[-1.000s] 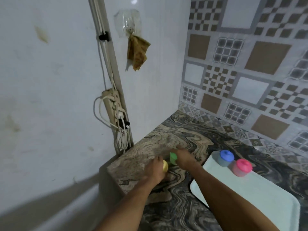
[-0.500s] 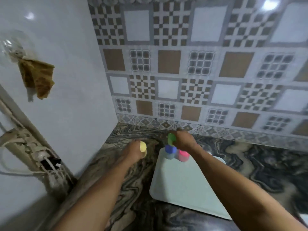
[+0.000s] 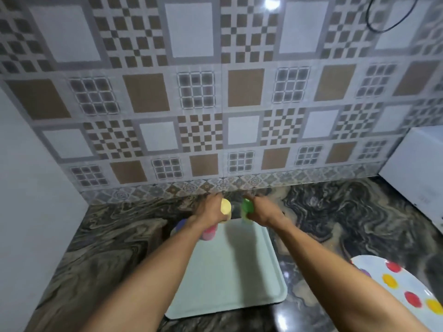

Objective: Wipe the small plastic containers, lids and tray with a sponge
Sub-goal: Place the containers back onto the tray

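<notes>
**Both grips meet at the tray's far edge**

Left grip (image 3: 211, 210) has swung in off the marbled counter (image 3: 107, 248), curled round the small yellow plastic container (image 3: 225, 206). Right grip (image 3: 262, 213) curls round the green plastic container (image 3: 247, 206). Both are at twelve o'clock of the pale mint tray (image 3: 235, 279). Four containers, one tray: pink container (image 3: 209, 233) and blue container (image 3: 181, 225) stand at eleven o'clock, partly behind the left forearm.

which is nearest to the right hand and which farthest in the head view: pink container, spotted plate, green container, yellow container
From the right hand:
1. green container, held in it.
2. yellow container, just left, in the left hand.
3. pink container, further left on the tray, under the left wrist.
4. spotted plate, far off at the lower right.
</notes>
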